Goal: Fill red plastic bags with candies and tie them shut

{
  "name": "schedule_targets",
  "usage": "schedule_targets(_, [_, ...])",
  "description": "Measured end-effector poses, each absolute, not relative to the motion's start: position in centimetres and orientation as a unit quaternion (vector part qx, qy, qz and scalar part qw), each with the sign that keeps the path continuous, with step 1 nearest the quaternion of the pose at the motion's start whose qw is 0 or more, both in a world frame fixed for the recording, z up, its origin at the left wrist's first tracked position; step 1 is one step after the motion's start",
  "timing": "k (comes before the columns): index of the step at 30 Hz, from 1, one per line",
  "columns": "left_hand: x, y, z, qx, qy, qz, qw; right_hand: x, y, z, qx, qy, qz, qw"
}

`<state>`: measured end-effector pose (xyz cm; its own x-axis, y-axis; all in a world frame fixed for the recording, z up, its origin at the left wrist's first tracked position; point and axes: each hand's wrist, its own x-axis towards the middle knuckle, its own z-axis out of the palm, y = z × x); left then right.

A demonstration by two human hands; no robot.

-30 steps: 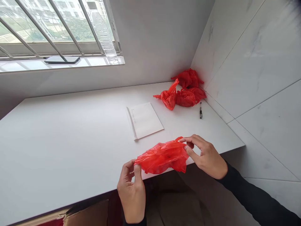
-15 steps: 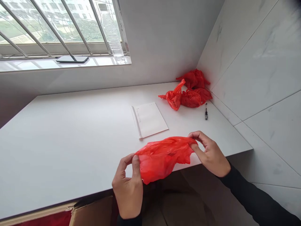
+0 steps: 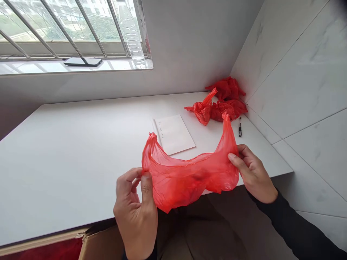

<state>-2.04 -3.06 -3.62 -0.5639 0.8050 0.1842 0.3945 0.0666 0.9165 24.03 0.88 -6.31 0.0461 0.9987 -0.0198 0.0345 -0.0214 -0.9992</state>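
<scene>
A thin red plastic bag (image 3: 187,180) is stretched between my two hands over the table's front edge. Its two handles stick up, one at each end. My left hand (image 3: 138,209) pinches the bag's left side between thumb and fingers. On the opposite side, my right hand (image 3: 252,173) grips the bag below the right handle, thumb in front. Behind the bag, a white booklet (image 3: 176,133) lies on the white table (image 3: 81,155), its lower left corner covered by the bag.
Several crumpled red plastic bags (image 3: 227,108) are heaped in the far right corner, with a black pen (image 3: 240,128) beside them. A phone (image 3: 82,62) and a clear bottle (image 3: 132,39) are on the windowsill. A cardboard box (image 3: 101,243) is below the table's front edge.
My hands have moved apart, the left one leftward and the right one rightward. The bag has spread wider and its two handles now rise above my fingers.
</scene>
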Motion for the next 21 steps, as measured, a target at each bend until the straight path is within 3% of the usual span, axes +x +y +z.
schedule_targets(3, [-2.4,-3.5,-2.0,0.435,0.704,0.541,0.151,24.3,0.8,-6.2,-0.523,-0.482,0.472,0.520])
schedule_targets(6, [-1.9,-4.1,-0.4,0.425,0.698,0.529,0.229,23.9,0.5,-5.4,-0.530,-0.495,0.432,0.536])
schedule_targets(9, [-1.2,-4.5,0.4,0.448,0.676,0.520,0.268,22.9,-0.3,-3.8,-0.503,-0.527,0.261,0.633])
schedule_targets(11, [-0.7,-4.7,0.5,0.464,0.679,0.511,0.248,22.1,-0.8,-2.5,-0.441,-0.601,0.164,0.646])
schedule_targets(16, [-0.3,-4.9,0.6,0.483,0.688,0.495,0.218,20.6,-0.9,-1.3,-0.357,-0.845,0.189,0.351])
schedule_targets(18, [-0.5,-4.9,0.7,0.478,0.686,0.511,0.201,20.5,-0.6,-1.6,-0.375,-0.856,0.185,0.304])
schedule_targets(21, [-1.1,-4.9,0.5,0.412,0.669,0.559,0.264,20.8,-0.5,-1.8,-0.385,-0.858,0.213,0.264])
